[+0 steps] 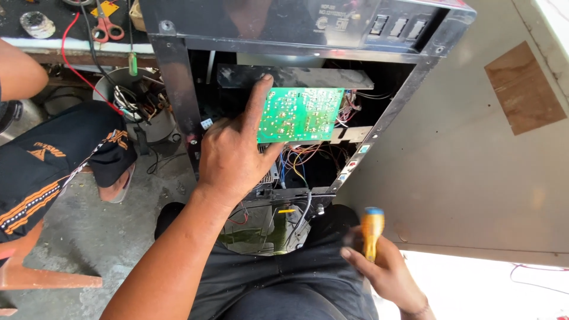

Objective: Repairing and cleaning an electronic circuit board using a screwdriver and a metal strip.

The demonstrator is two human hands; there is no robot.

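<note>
My left hand pinches the green circuit board inside the open black appliance chassis, fingers closed on its left edge, right hand gripping an orange screwdriver near my lap; board-mounting step, driver likely must reach its screws.

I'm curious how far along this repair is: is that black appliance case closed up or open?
Open. The black case has no panel on the side facing the camera, so the green circuit board and coloured wires show; the left hand holds the board.
</note>
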